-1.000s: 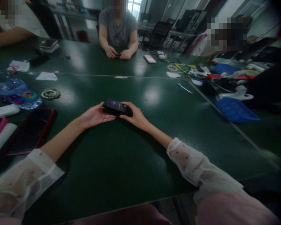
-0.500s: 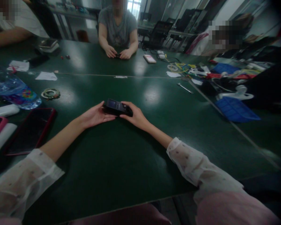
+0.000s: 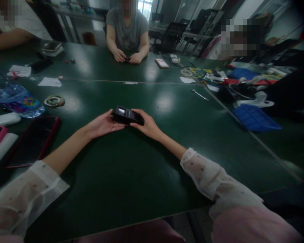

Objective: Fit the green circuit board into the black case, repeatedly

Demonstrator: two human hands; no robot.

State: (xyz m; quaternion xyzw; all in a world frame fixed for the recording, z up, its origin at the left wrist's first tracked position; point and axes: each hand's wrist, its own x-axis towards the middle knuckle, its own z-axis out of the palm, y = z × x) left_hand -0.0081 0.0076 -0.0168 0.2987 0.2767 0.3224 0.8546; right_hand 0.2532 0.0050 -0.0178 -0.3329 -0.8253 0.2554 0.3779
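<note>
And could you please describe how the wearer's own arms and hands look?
The left sleeve and right sleeve are sheer and white with small dark dots; pink cloth shows further up. The left hand and right hand wear no gloves.

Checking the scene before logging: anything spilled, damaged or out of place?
No spill or damage is visible, including on the black handheld device. Mildly untidy: yellow cables lie tangled at right, and a wrench lies by itself nearby. The plastic bottle at left slants, but lens distortion may explain that.
</note>
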